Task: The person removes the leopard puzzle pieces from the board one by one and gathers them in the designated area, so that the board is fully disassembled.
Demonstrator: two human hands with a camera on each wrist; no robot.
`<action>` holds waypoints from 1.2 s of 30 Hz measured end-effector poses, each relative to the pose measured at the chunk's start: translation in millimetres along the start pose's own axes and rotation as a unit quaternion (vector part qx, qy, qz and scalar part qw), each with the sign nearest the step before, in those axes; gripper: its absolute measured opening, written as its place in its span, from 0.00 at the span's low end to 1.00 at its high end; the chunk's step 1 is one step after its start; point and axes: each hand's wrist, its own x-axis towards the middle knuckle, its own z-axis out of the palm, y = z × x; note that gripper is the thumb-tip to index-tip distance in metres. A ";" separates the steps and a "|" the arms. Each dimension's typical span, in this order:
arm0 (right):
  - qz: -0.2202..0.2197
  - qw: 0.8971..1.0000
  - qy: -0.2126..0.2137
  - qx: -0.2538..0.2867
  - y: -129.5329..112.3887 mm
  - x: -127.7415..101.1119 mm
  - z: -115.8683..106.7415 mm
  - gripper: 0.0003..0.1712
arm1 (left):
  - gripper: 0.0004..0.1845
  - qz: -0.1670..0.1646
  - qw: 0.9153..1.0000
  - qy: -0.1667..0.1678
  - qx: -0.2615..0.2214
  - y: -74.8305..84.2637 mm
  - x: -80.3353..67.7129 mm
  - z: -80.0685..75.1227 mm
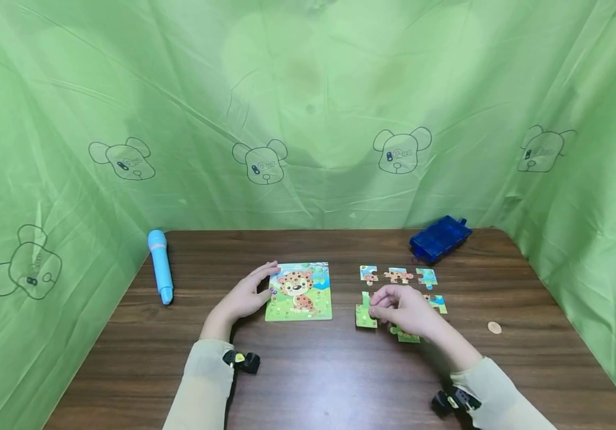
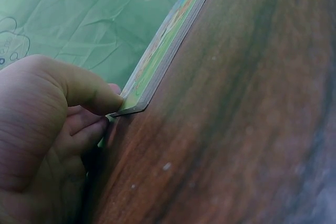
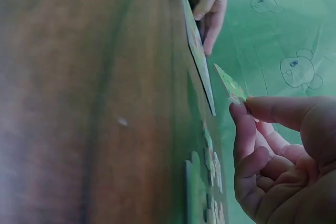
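A tiger picture puzzle board (image 1: 298,291) lies flat on the dark wooden table (image 1: 313,370). My left hand (image 1: 269,280) pinches its near left corner, with the thumb (image 2: 94,95) on top of the board (image 2: 157,72) and fingers below. To the right of the board, my right hand (image 1: 375,308) pinches a green puzzle piece (image 1: 365,316). In the right wrist view the piece (image 3: 229,85) is tilted up off the table between the thumb and forefinger of that hand (image 3: 242,106). Several loose pieces (image 1: 398,275) lie around the right hand.
A blue plastic box (image 1: 439,239) sits at the back right. At the left edge of the table lies a light blue pen-shaped device (image 1: 160,266). A small round wooden disc (image 1: 494,327) rests at the right. Green cloth walls surround the table.
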 end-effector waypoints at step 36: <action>-0.086 0.981 0.005 -0.174 13.3 -9.8 -5.6 0.07 | 0.31 -0.008 1.000 -0.002 0.003 -5.2 3.0 0.4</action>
